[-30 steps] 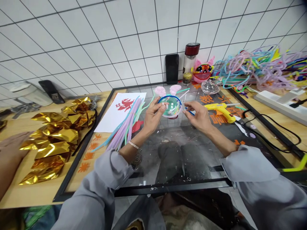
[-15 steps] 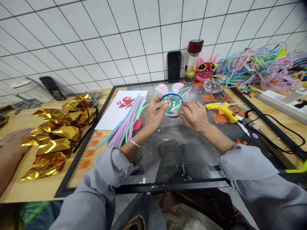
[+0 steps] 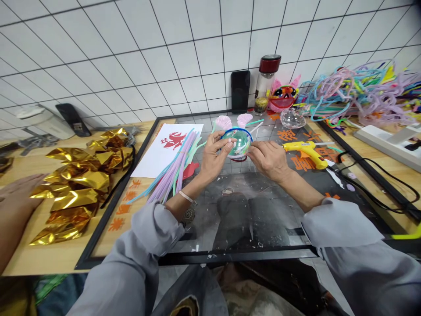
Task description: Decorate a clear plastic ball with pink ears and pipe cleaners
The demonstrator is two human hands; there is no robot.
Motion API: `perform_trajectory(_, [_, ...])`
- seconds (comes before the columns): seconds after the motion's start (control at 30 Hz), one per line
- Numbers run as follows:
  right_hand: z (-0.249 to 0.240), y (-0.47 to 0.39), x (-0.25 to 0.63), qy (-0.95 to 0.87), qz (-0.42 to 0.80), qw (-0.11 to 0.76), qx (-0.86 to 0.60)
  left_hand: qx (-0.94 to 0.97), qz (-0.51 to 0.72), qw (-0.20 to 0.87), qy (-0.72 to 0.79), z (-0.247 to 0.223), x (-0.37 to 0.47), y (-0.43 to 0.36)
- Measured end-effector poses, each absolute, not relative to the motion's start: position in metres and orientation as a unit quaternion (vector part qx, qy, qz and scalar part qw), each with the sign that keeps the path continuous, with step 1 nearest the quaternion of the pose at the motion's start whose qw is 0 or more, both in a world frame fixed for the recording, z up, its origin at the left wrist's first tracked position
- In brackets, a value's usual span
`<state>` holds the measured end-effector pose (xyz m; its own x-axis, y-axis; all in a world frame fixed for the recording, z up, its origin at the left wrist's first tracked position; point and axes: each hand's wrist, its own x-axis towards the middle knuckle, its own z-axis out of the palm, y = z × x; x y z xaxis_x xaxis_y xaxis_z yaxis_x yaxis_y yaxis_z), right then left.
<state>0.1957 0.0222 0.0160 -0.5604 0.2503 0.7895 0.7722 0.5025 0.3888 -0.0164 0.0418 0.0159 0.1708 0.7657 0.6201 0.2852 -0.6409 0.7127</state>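
Note:
A clear plastic half-ball (image 3: 241, 145) with a blue pipe cleaner along its upper rim is up off the table in front of me. My left hand (image 3: 215, 156) grips its left side, thumb and fingers closed on it. At its right edge, my right hand (image 3: 268, 158) is pinched, fingertips at the rim; the exact bit between them is hidden. Just beyond are two pink fluffy ear-like pieces (image 3: 223, 122) and green pipe-cleaner ends. A bundle of lilac, blue and green pipe cleaners (image 3: 176, 169) lies left of my left hand.
Right of my hands lies a yellow glue gun (image 3: 307, 151) with its cord. Behind are a phone (image 3: 240, 92), a glass bottle (image 3: 262, 94), a pink animal face (image 3: 283, 96), a clear dome (image 3: 292, 118) and a pipe-cleaner heap (image 3: 355, 94). Gold foil (image 3: 79, 184) and another person's hand (image 3: 19, 193) are left.
The view has shifted very slightly. Both hands keep their places on the half-ball, with the right fingertips moving only a little at its edge.

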Motion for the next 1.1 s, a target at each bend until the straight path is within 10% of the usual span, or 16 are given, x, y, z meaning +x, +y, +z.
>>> perform_trajectory(1.1, [0.008,0.022,0.186,-0.841,-0.255,0.318,-0.356,0.736,0.527,0.220,0.363,0.017,-0.014,0.039])
